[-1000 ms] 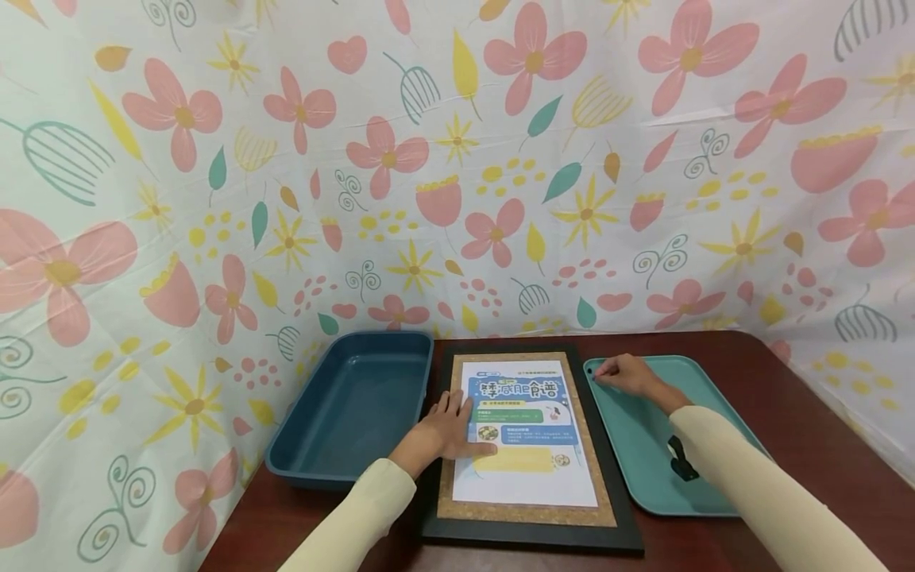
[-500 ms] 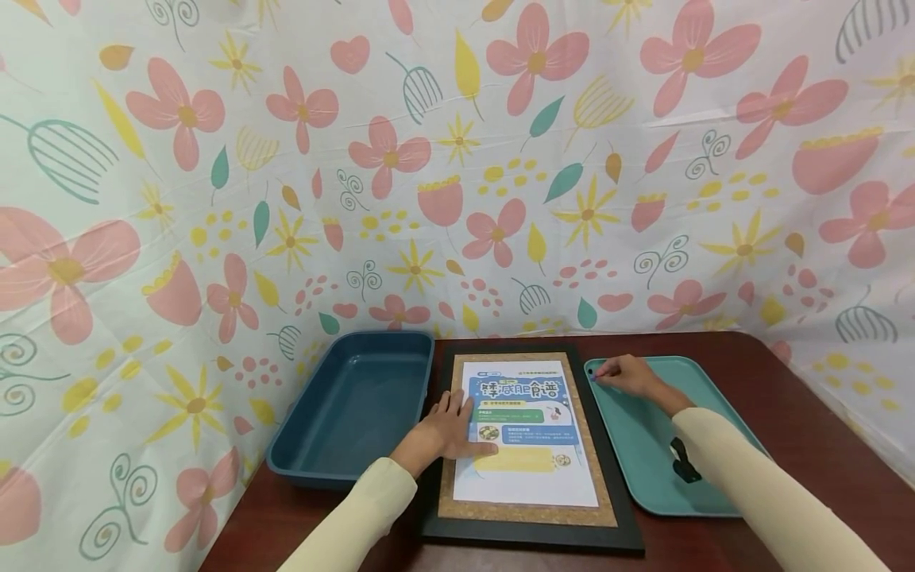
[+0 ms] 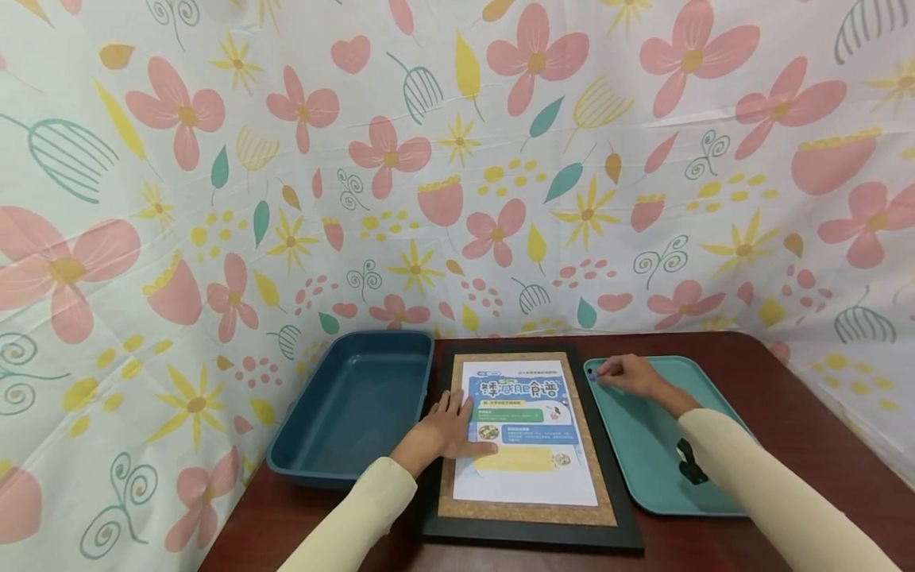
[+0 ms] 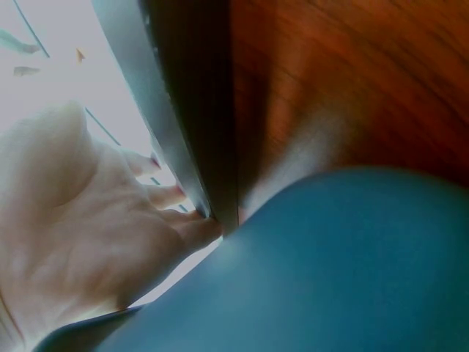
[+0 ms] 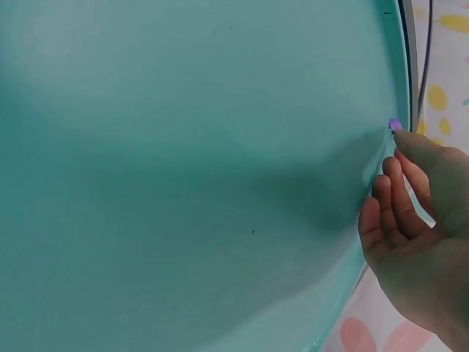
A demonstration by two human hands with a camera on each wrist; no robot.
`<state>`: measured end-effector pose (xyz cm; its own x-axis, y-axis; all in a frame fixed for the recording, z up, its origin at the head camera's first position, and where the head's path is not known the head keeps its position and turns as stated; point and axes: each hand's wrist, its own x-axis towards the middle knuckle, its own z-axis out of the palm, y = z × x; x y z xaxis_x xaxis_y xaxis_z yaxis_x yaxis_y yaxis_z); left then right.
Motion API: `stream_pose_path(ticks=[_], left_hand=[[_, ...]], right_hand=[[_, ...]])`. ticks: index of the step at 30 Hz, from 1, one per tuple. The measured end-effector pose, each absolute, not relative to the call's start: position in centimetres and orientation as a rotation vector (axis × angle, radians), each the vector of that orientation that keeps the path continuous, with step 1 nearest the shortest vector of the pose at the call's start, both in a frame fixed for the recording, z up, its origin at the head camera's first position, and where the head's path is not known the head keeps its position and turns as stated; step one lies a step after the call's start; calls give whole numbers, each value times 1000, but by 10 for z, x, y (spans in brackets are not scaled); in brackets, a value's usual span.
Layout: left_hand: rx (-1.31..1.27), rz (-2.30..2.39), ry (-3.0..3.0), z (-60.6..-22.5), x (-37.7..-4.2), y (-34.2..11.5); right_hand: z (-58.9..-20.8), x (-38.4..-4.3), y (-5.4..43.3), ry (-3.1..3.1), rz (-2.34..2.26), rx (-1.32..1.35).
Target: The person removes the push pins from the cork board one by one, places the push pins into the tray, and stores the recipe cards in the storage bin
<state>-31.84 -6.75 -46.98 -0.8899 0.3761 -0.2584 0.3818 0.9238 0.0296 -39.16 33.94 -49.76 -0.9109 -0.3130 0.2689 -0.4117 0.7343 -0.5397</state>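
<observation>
My left hand (image 3: 450,429) rests flat with spread fingers on the left side of a printed paper sheet (image 3: 529,485). Under the sheet is a cork board (image 3: 532,515) with a black frame (image 3: 529,536). The left wrist view shows the palm and the frame's edge. At the far left corner of a teal tray (image 3: 658,477), the fingertips of my right hand (image 3: 632,377) pinch a small purple pushpin (image 5: 394,125), mostly hidden by the fingers in the head view. In the right wrist view the other fingers curl loosely beside the tray's rim.
A deep blue bin (image 3: 357,421) stands to the left of the board. A dark red-brown wooden table (image 3: 758,365) carries everything. A flower-patterned curtain (image 3: 457,199) hangs behind and along the sides. A small black device (image 3: 691,462) shows at the right wrist.
My right hand has shifted very slightly to the right, and more purple shows at its fingertips. The left hand and the paper have stayed in place.
</observation>
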Motion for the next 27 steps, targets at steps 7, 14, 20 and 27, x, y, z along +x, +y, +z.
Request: stream_pose_path(ticks=[7, 14, 20, 27], left_hand=[[570, -36, 2824, -470, -319, -68], [565, -19, 2818, -470, -319, -68], [569, -40, 2815, -470, -320, -67], [556, -37, 2821, -471, -319, -67]], right_hand=[[-495, -389, 338, -2805, 918, 573], [-490, -385, 330, -2818, 904, 568], [-488, -382, 326, -2820, 906, 595], [-486, -380, 320, -2797, 898, 672]])
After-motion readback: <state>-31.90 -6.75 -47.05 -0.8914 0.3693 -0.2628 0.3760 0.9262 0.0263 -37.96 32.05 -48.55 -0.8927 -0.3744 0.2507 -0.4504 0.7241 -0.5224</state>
